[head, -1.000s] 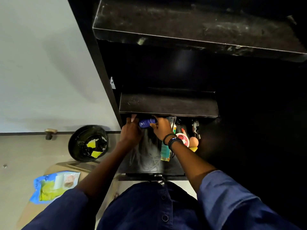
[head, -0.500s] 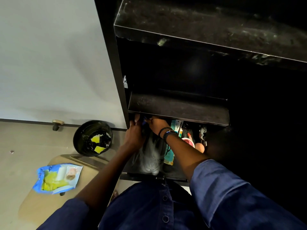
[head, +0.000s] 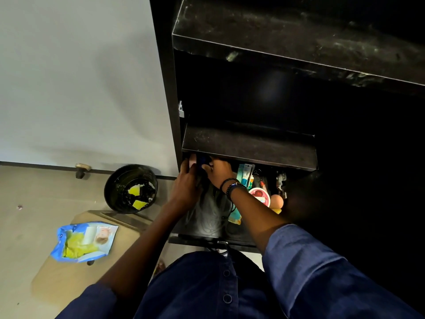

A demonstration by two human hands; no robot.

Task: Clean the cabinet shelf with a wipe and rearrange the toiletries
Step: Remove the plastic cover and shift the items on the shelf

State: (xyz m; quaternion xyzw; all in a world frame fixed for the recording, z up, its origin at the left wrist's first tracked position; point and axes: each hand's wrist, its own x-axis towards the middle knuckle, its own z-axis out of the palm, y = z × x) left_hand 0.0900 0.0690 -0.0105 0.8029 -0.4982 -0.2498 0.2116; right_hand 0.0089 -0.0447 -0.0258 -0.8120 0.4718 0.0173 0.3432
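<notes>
The left hand [head: 187,187] and right hand [head: 218,172], at twelve o'clock, together gripped the small dark-blue plastic bottle [head: 202,161], now pushed deeper under the black wooden shelf [head: 248,146]; rearranging seemed underway.

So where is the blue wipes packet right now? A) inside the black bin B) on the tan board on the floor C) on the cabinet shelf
B: the blue wipes packet lies on the tan board, beside the black bin, not in it.
</notes>
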